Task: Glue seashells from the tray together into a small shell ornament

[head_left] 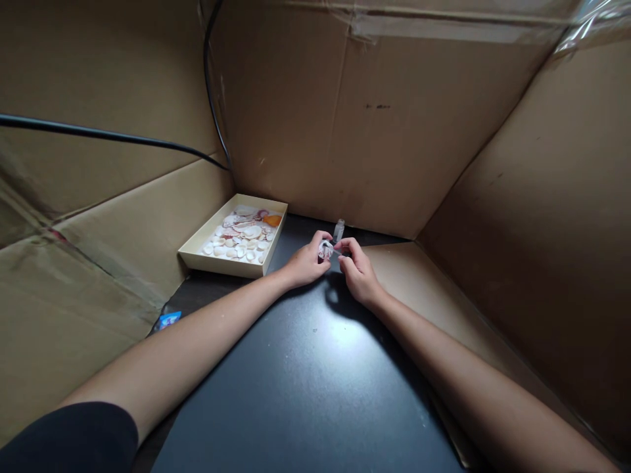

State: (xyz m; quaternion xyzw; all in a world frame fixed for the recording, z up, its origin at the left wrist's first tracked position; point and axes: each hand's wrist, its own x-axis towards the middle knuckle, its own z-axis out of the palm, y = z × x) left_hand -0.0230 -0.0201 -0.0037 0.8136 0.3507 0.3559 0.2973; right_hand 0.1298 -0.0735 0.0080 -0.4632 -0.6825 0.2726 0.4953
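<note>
Over the dark tabletop (296, 368), my left hand (305, 264) is closed around a small white seashell (325, 249) with dark reddish streaks. Close to the shell's right side, my right hand (359, 272) pinches something thin and pale, too small to make out; its tip points toward the shell. Just behind both hands a small clear bottle (338, 231) stands upright, its lower part partly hidden by my fingers.
A shallow cream box (224, 264) at the left holds several shells, among them an orange one (272, 221). Cardboard walls (374, 131) surround the table. A black cable (113, 134) hangs at left. A small blue packet (169, 320) lies by my left forearm.
</note>
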